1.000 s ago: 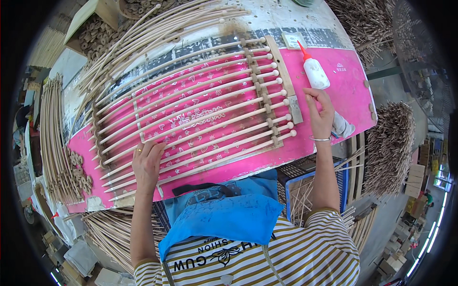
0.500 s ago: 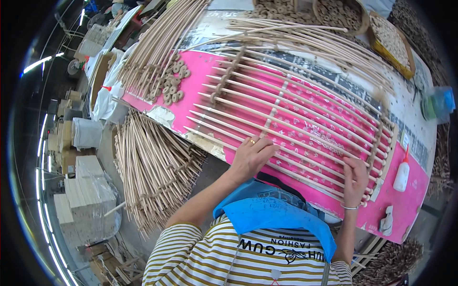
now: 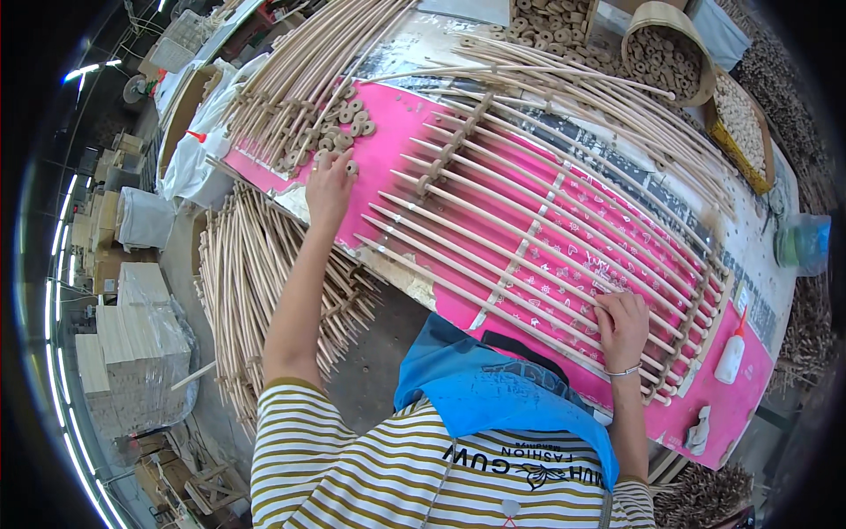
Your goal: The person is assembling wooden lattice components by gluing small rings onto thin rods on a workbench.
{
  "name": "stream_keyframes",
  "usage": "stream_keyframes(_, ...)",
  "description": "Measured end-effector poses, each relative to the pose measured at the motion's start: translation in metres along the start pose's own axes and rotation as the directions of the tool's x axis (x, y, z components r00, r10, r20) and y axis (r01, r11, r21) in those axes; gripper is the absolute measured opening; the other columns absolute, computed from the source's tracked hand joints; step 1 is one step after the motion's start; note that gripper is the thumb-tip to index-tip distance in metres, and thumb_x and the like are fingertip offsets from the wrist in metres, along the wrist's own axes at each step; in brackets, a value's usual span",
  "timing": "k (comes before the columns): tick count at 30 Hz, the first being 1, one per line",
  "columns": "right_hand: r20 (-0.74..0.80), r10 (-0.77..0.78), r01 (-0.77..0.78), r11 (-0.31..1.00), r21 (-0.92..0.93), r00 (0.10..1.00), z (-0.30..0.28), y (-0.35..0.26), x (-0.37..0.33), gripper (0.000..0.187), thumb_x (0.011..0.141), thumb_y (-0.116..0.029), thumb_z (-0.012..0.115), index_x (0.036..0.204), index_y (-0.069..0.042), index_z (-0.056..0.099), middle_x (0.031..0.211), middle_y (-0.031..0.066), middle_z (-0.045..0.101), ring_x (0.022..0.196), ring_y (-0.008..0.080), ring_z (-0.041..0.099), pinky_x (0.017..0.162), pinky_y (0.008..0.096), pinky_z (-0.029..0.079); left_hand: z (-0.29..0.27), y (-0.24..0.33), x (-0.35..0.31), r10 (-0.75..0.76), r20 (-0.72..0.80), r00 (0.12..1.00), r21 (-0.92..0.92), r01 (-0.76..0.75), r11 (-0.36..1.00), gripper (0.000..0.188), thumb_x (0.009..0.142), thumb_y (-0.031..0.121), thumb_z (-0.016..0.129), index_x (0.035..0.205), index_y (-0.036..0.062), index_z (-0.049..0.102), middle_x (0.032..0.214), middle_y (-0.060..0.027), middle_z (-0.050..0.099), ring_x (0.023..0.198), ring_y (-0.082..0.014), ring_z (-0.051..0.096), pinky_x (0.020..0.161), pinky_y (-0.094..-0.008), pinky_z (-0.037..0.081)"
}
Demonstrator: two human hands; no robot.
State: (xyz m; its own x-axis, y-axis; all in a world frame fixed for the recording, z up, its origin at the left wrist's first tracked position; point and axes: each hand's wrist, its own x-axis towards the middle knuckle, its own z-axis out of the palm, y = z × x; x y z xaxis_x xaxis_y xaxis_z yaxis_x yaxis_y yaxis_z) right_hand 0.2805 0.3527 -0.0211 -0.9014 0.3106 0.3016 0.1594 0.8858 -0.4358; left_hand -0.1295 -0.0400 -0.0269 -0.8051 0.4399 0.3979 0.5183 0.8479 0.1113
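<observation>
Snagging is risked at the near edge of the counter (image 3: 388,119), where the apron (image 3: 502,388) is bunched close to the lowest rods (image 3: 538,231); by a sharp turn of the body, their spacing could be spoiled. The right hand (image 3: 623,324) is set over the rods towards their knobbed ends, its fingers curled; whether one is pinched cannot be told. If it were pressed unevenly there, a rod could be rolled or skewed. Farther left, the left hand (image 3: 329,192) is lowered to the loose rings (image 3: 339,132), its fingers bent. A ring is seen at the fingertips, but whether it is gripped cannot be told; by a hurried pinch, it could be dropped over the edge or its neighbours scattered.

Beyond, the upper rods are crossed by a row of rings (image 3: 451,145) near their tapered ends, while the lowest tips are left bare; if those tips were bumped by the left arm, alignment could be lost. To the right, the bottle (image 3: 730,357) is laid within elbow reach and could be knocked or made to leak. Farthest, spare rods (image 3: 599,110) are heaped just behind the row and could be slid into it if nudged.
</observation>
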Motion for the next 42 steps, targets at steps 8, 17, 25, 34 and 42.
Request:
stream_keyframes(8,-0.032,0.167,-0.156,0.962,0.222,0.985,0.001,-0.008,-0.001,0.014,0.088,0.002,0.072,0.102,-0.001,0.07,0.095,0.0133,0.066,0.091,0.0325,0.065,0.081,0.0402,0.051,0.0,-0.012,0.021,-0.164,0.086,0.983,-0.141,0.175,0.974,0.028,0.083,0.017,0.081,0.11,0.0169,0.077,0.116,-0.0055,0.066,0.112,-0.0307,0.064,0.092,-0.0456,0.052)
stream_keyframes(17,-0.021,0.192,-0.178,0.942,0.284,0.981,0.004,-0.007,-0.001,0.015,0.089,0.003,0.072,0.104,0.0,0.069,0.096,0.0143,0.066,0.089,0.0298,0.066,0.081,0.0374,0.052,0.008,-0.014,0.015,-0.023,0.114,0.993,0.028,0.02,0.999,0.032,0.085,0.025,0.082,0.115,0.0155,0.076,0.124,-0.003,0.064,0.118,-0.0278,0.062,0.095,-0.0454,0.048)
stream_keyframes(25,-0.043,0.176,-0.158,0.947,0.279,0.983,0.005,-0.009,0.001,0.015,0.09,0.003,0.072,0.104,0.0,0.069,0.096,0.0147,0.066,0.089,0.0303,0.066,0.081,0.0371,0.052,0.008,-0.006,0.019,-0.021,0.065,0.998,-0.003,0.022,1.0,0.041,0.086,0.024,0.082,0.125,0.0148,0.075,0.118,-0.005,0.067,0.109,-0.0258,0.065,0.093,-0.042,0.051)
stream_keyframes(34,-0.059,0.15,-0.127,0.95,0.285,0.987,0.006,-0.009,0.002,0.014,0.092,0.001,0.071,0.106,0.0,0.069,0.098,0.0136,0.066,0.09,0.0282,0.064,0.081,0.0359,0.052,-0.01,0.016,-0.007,-0.272,0.585,0.764,-0.806,0.584,-0.094,0.038,0.106,0.016,0.064,0.141,0.0022,0.063,0.12,-0.008,0.074,0.103,-0.0182,0.072,0.094,-0.0313,0.057)
stream_keyframes(42,-0.008,0.123,-0.115,0.949,0.292,0.992,0.001,-0.003,-0.001,0.013,0.092,0.0,0.069,0.105,0.0,0.069,0.097,0.0137,0.065,0.088,0.0282,0.063,0.079,0.0366,0.05,-0.013,0.014,-0.019,-0.147,0.666,0.731,-0.745,0.641,-0.186,0.037,0.11,0.028,0.06,0.135,0.0016,0.066,0.114,-0.0104,0.075,0.106,-0.0186,0.074,0.091,-0.0304,0.059)
